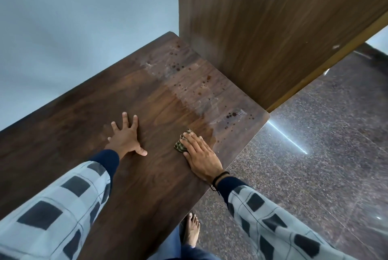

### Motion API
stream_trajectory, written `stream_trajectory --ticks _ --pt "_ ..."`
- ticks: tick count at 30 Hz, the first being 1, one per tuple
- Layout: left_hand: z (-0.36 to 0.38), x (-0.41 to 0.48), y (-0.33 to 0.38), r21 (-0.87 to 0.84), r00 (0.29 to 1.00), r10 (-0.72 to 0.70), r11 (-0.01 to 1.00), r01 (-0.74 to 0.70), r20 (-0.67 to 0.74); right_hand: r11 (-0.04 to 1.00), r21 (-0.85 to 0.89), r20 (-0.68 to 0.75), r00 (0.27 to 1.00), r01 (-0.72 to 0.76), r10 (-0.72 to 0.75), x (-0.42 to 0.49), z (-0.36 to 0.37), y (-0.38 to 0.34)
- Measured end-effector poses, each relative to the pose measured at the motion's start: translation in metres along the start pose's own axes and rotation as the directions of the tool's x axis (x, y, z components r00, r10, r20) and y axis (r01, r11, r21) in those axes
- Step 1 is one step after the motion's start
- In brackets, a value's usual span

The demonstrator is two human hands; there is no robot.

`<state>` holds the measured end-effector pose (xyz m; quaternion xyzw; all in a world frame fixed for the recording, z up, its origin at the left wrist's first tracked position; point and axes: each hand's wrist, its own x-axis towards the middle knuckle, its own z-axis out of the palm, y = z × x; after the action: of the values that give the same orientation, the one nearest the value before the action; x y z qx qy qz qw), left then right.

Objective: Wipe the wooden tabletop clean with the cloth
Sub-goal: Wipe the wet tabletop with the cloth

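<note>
The left hand lies palm down on the wooden tabletop, its fingers straight and fanned wide apart and the thumb stuck out towards the right hand, holding nothing. Its forearm reaches in from the lower left in a grey checked sleeve with a dark blue cuff. The right hand lies near the table's right edge, well apart from the left one, with flat, close-set fingers pressing down on the cloth. This small, dark, patterned cloth is bunched under those fingers and shows at their tips and beside the thumb. A black wristband circles the right wrist. Beyond the right hand's fingertips the wood carries a wet sheen, dark round spots and a pale, cloudy film. Further beyond stands an upright wooden panel. To the right of the right hand is a speckled stone floor, and a bare foot stands on it below the table edge.
</note>
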<state>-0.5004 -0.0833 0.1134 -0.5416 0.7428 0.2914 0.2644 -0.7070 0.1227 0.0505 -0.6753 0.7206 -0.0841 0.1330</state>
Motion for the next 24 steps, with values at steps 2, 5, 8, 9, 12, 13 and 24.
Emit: stream_trajectory --ticks 2,5,8,9,12,13,24 --pt "0.009 -0.010 0.013 0.020 0.997 0.075 0.997 -0.074 -0.020 1.000 0.011 0.006 1.000 -0.005 0.005 0.000 -0.002 -0.002" --pt "0.038 -0.028 0.039 -0.010 0.990 0.140 0.990 -0.140 0.026 1.000 0.009 0.005 1.000 0.009 -0.009 -0.008 -0.002 -0.002" --pt "0.065 -0.036 0.049 -0.004 0.990 0.139 0.990 -0.139 0.041 0.980 -0.051 0.117 0.976 0.193 -0.186 -0.021 -0.003 0.011" --pt "0.069 -0.038 0.049 0.015 0.990 0.139 0.990 -0.140 0.031 0.957 -0.074 0.185 0.947 0.281 -0.264 -0.022 -0.008 0.022" --pt "0.069 -0.036 0.046 0.020 0.990 0.139 0.990 -0.140 0.024 0.935 -0.107 0.291 0.910 0.338 -0.296 -0.008 -0.033 0.055" --pt "0.068 -0.037 0.046 0.019 0.990 0.141 0.990 -0.142 0.027 0.963 -0.101 0.256 0.942 0.250 -0.218 -0.002 -0.040 0.060" --pt "0.067 -0.037 0.048 0.029 0.989 0.146 0.989 -0.146 0.013 0.976 -0.066 0.130 0.971 0.208 -0.198 -0.071 -0.008 0.044"
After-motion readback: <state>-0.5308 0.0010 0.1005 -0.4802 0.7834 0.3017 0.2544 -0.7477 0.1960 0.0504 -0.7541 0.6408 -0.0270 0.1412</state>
